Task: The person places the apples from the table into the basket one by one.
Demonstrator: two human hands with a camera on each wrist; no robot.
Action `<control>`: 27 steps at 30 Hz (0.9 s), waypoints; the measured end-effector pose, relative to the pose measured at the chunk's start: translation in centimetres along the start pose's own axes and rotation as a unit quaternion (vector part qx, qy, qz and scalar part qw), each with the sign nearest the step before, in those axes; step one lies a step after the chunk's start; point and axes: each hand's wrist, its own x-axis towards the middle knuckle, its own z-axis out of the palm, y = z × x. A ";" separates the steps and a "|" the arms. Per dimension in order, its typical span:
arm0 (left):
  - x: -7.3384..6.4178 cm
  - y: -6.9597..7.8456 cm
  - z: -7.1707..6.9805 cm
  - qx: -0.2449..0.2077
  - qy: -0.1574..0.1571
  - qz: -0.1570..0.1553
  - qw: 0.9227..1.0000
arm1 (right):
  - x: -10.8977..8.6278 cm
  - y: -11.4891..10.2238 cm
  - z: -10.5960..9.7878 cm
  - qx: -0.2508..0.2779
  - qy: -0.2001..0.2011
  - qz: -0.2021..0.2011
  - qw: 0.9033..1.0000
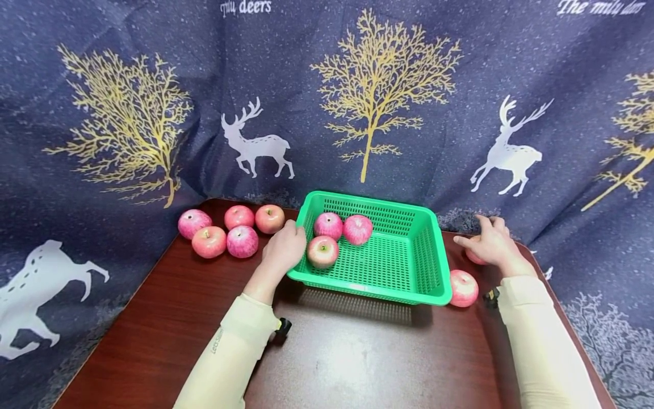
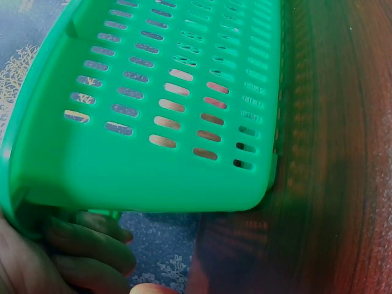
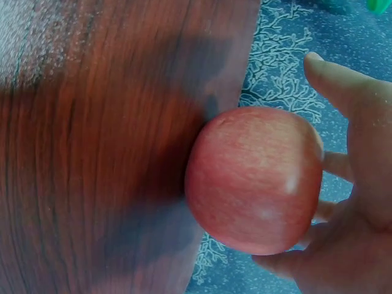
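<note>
At a dark wooden table point(image 1: 327, 352), a person's left hand point(image 1: 285, 244) grips the left rim of a green basket point(image 1: 365, 289); three apples point(image 1: 323, 252) lie inside, toward its left end. The right hand point(image 1: 493, 244) is spread wide over a red apple point(image 3: 254, 180) near the far right corner; another apple point(image 1: 464, 288) sits beside the basket; five more apples point(image 1: 209, 242) cluster at left.

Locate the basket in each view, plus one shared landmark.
Head: basket just below and right of centre.
Left wrist: large, close up, filling the upper left and middle.
Right wrist: only a green sliver, likely its edge, at the top right corner.
Shared landmark: brown table, lower middle in head, right in left wrist, left in right wrist.
</note>
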 end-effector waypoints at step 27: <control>-0.2 0.1 -0.1 0.002 0.000 0.000 1.000 | 0.4 0.4 0.6 -0.081 -0.096 0.029 0.992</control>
